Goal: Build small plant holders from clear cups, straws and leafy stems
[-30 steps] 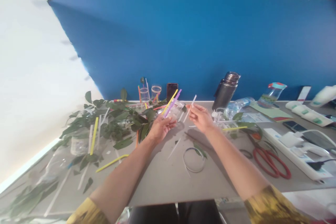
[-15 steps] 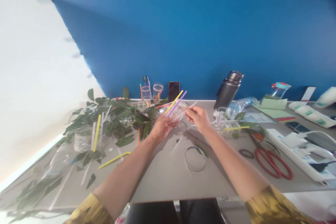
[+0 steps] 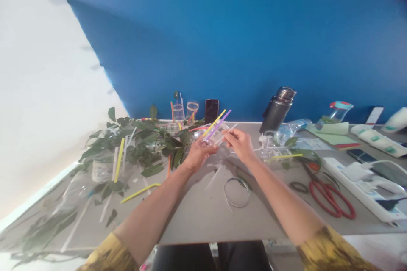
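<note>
Over the middle of the table, my left hand (image 3: 197, 155) is closed around a clear plastic container (image 3: 220, 134). A yellow straw (image 3: 214, 123) and a purple straw (image 3: 220, 124) slant up side by side along it. My right hand (image 3: 241, 145) pinches a whitish straw (image 3: 232, 127) against the container's right side. Whether that straw is fixed to the plastic, I cannot tell. Below the hands lies a loose coil of thin wire (image 3: 237, 205), with a thin pale strip (image 3: 213, 178) to its left.
Leafy cuttings (image 3: 140, 146) and straws cover the left side. Two clear cups (image 3: 192, 108) and a phone (image 3: 211, 111) stand by the blue wall. A dark flask (image 3: 277, 110), crumpled plastic bottle (image 3: 290, 130), red-handled scissors (image 3: 330, 199) and power strip (image 3: 359, 188) are at right.
The container and its straws have tilted slightly to the right. My left thumb now lies farther along the container's lower edge. My right hand keeps its pinch in nearly the same place.
</note>
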The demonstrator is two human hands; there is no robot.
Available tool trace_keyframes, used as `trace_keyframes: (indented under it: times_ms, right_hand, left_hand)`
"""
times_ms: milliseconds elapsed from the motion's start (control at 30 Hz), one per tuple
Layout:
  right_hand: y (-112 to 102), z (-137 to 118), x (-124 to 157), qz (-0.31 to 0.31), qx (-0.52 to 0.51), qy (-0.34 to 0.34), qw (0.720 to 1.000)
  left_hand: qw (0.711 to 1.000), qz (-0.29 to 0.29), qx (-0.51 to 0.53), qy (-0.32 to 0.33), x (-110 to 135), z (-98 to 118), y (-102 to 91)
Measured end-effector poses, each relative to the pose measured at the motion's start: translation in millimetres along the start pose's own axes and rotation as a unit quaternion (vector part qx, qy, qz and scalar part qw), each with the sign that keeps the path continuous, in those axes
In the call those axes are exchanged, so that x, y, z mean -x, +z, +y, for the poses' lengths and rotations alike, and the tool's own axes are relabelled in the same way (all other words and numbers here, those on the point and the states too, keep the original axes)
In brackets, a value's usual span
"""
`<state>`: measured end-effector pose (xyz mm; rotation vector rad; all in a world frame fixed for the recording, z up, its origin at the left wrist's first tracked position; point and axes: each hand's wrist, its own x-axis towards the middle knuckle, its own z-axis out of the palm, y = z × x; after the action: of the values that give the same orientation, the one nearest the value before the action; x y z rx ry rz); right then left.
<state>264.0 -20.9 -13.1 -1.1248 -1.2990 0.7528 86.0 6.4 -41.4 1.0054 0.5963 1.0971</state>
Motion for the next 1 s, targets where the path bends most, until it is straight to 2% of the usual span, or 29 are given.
trace_keyframes:
  times_ms: [167,233,300,367,433,533,600,1000]
  right_hand:
    - [2,1,0,0.018,0.005,-0.001,1.0]
    - [1,4,-2,0.067,0.047,-0.027,0.996]
    - [-1,6,-5,0.135,0.115,-0.072,0.981]
    - [-6,9,-8,0.161,0.171,-0.112,0.966]
    - [-10,12,-11,0.121,0.184,-0.127,0.967]
    - [-16,14,-15,0.034,0.148,-0.112,0.982]
    - [-19,14,-16,0.011,0.128,-0.108,0.986]
    - [-19,8,-11,0.014,0.111,-0.063,0.992]
  left_hand:
    - [1.0,0.014,-0.014,-0.006,0,0,1.1]
    - [1.0,0.016,-0.009,-0.003,0,0,1.0]
    - [1.0,0.016,-0.002,0.0,-1,-1,0.8]
    - [1.0,0.015,0.006,-0.001,0,-1,0.8]
    - [1.0,0.01,0.009,-0.006,1,0,1.3]
    - [1.0,0.0,0.007,-0.014,3,1,2.3]
    - [1.0,-0.008,0.001,-0.015,4,1,2.5]
    - [0.999,-0.044,-0.02,-0.001,2,-4,-1.6]
